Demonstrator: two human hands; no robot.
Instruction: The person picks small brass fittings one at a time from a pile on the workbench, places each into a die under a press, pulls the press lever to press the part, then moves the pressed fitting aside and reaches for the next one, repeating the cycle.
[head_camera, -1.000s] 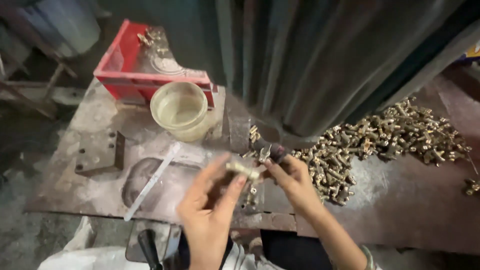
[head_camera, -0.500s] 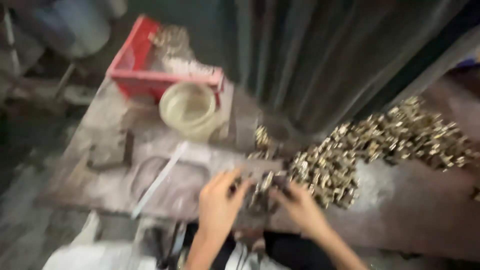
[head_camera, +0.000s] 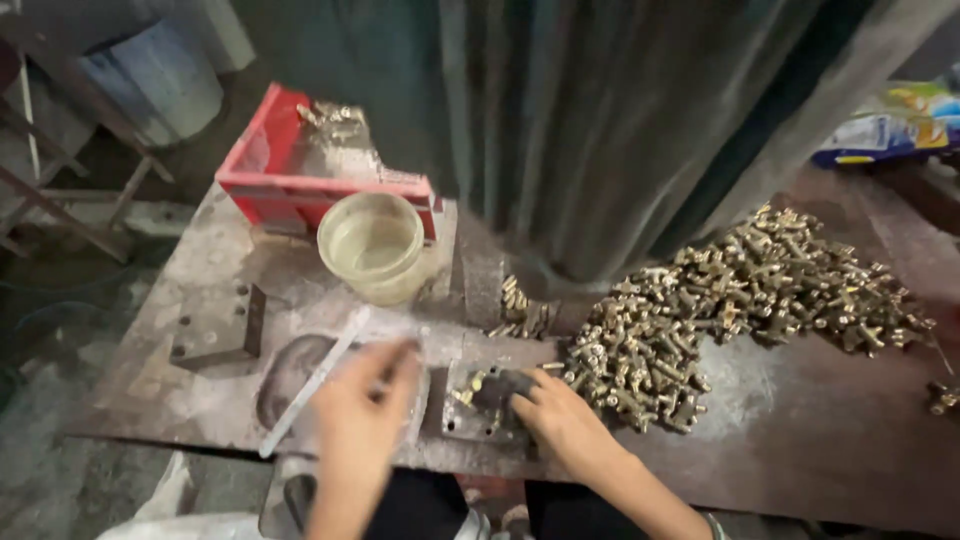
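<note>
My right hand (head_camera: 562, 418) pressed a brass fitting (head_camera: 470, 388) into the jig (head_camera: 487, 405) on the worktop (head_camera: 800, 440); left hand (head_camera: 362, 418) blurred, grip unclear, beside the jig.

You are in a small metalworking workshop. The surface (head_camera: 800, 440) before you is a worn, stained steel plate heaped with brass fittings (head_camera: 740, 290), a drilled metal block (head_camera: 215, 325) bolted to it, a red plastic bin (head_camera: 290, 170) of parts behind, and a grimy concrete floor (head_camera: 40, 330) below.
</note>
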